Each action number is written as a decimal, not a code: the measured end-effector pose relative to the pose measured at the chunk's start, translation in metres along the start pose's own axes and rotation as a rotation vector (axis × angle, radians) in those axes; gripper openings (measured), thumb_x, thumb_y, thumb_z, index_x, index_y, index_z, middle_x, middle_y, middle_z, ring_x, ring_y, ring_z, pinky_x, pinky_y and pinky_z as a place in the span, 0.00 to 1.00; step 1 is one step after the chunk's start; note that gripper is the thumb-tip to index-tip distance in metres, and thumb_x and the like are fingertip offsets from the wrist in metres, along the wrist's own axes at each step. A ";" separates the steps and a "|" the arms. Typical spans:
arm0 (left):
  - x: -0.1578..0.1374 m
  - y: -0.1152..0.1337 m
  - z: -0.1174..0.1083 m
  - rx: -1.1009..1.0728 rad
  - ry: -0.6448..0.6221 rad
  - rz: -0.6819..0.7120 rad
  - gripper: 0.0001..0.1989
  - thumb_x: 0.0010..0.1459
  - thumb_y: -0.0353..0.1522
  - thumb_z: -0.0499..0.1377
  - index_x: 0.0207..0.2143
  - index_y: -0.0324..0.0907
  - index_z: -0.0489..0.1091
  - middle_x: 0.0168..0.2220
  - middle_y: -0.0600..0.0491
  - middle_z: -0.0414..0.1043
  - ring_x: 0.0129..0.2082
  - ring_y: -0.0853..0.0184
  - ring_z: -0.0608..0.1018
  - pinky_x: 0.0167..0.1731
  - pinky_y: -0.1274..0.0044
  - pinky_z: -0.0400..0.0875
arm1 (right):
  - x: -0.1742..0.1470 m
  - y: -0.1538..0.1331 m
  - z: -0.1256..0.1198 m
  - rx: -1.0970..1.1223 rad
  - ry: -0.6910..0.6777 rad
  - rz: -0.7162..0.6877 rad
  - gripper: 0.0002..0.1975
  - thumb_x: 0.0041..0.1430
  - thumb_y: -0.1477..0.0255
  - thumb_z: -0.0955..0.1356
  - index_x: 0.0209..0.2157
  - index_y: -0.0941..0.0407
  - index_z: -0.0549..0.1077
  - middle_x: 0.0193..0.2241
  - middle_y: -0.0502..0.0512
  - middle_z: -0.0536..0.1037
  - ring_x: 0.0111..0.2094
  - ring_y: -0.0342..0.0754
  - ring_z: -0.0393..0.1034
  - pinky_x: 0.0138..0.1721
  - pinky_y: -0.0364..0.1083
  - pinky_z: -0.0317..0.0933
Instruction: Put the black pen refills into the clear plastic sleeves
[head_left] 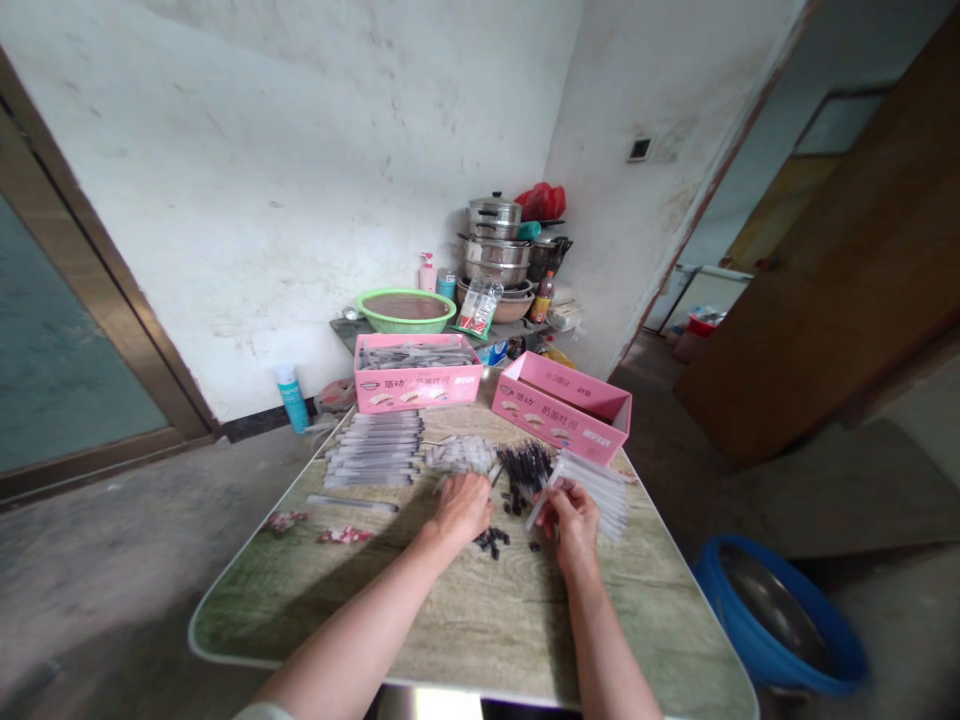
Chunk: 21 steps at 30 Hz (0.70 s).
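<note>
My right hand point(574, 520) pinches a clear pen barrel point(541, 503), held slanted over the table. Closed and knuckles up, my left hand point(463, 508) is at the near edge of a pile of small white pieces point(459, 453); a thin dark piece sticks up beside its fingers, and what it grips is hidden. Between the hands lie small black pieces point(493, 542), with a bundle of black-tipped sticks point(526, 465) behind. More clear barrels point(602, 492) lie right of my right hand. Pens point(377, 450) are lined up on the left, and a single pen point(352, 503) lies nearer.
At the table's point(480, 620) far edge stand a pink box point(420, 390) full of pens and a second pink box point(562, 408). Behind are a green basin point(406, 322) and stacked pots point(496, 262). A blue tub point(780, 610) stands on the floor at right.
</note>
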<state>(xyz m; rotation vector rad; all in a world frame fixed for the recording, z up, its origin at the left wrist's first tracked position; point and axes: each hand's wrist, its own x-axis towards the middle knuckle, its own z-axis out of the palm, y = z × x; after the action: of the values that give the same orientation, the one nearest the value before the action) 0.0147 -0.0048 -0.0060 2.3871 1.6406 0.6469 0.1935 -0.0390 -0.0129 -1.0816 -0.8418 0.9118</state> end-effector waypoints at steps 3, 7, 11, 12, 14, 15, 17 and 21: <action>0.001 0.002 0.000 -0.012 -0.015 -0.043 0.06 0.49 0.28 0.59 0.27 0.38 0.77 0.24 0.39 0.74 0.28 0.55 0.78 0.33 0.69 0.70 | 0.001 0.002 -0.001 -0.017 -0.009 0.014 0.16 0.48 0.61 0.73 0.32 0.57 0.70 0.21 0.51 0.78 0.12 0.41 0.64 0.09 0.38 0.51; 0.003 -0.007 -0.005 -0.039 -0.033 -0.076 0.05 0.47 0.28 0.59 0.22 0.39 0.75 0.22 0.41 0.73 0.25 0.55 0.78 0.30 0.70 0.69 | 0.000 0.002 -0.001 -0.008 -0.029 0.025 0.14 0.48 0.62 0.73 0.32 0.57 0.71 0.21 0.51 0.78 0.12 0.42 0.64 0.10 0.39 0.52; 0.007 -0.036 -0.008 -0.258 -0.067 -0.063 0.08 0.43 0.27 0.59 0.14 0.43 0.69 0.13 0.51 0.66 0.17 0.63 0.74 0.23 0.76 0.66 | 0.001 0.004 -0.002 -0.004 -0.033 0.024 0.14 0.49 0.62 0.73 0.32 0.57 0.71 0.22 0.51 0.79 0.13 0.42 0.65 0.10 0.39 0.53; 0.007 -0.043 -0.008 -0.353 -0.112 -0.069 0.08 0.43 0.27 0.59 0.14 0.43 0.69 0.12 0.53 0.65 0.15 0.65 0.72 0.20 0.76 0.65 | 0.001 0.004 -0.003 0.000 -0.034 0.027 0.14 0.49 0.62 0.73 0.32 0.57 0.70 0.22 0.51 0.79 0.13 0.42 0.65 0.10 0.39 0.53; 0.009 -0.055 -0.009 -0.525 -0.185 -0.130 0.07 0.45 0.27 0.58 0.17 0.43 0.71 0.12 0.55 0.67 0.13 0.66 0.71 0.18 0.77 0.64 | 0.001 0.004 -0.002 0.006 -0.038 0.030 0.14 0.49 0.62 0.73 0.31 0.57 0.70 0.22 0.51 0.79 0.13 0.42 0.65 0.10 0.39 0.53; 0.010 -0.058 -0.010 -0.568 -0.189 -0.155 0.06 0.46 0.27 0.58 0.19 0.43 0.72 0.13 0.55 0.68 0.13 0.66 0.71 0.18 0.77 0.65 | 0.001 0.004 -0.002 0.006 -0.040 0.030 0.14 0.49 0.62 0.72 0.30 0.57 0.70 0.22 0.51 0.79 0.13 0.42 0.65 0.10 0.39 0.53; 0.011 -0.059 -0.013 -0.548 -0.131 -0.153 0.05 0.46 0.27 0.58 0.22 0.42 0.73 0.15 0.54 0.71 0.16 0.66 0.74 0.21 0.76 0.67 | 0.001 0.004 -0.002 0.004 -0.043 0.025 0.13 0.49 0.62 0.72 0.29 0.57 0.70 0.22 0.51 0.78 0.13 0.41 0.65 0.10 0.38 0.53; 0.010 -0.046 -0.021 -0.339 -0.067 -0.015 0.03 0.47 0.30 0.61 0.24 0.43 0.76 0.23 0.51 0.77 0.25 0.63 0.78 0.29 0.75 0.69 | 0.001 0.004 -0.001 0.008 -0.049 0.025 0.12 0.50 0.63 0.72 0.29 0.56 0.70 0.22 0.51 0.78 0.12 0.41 0.65 0.10 0.38 0.53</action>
<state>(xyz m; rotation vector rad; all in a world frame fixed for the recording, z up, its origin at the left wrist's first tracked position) -0.0301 0.0198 -0.0020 2.1275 1.3927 0.7650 0.1942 -0.0382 -0.0169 -1.0689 -0.8660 0.9649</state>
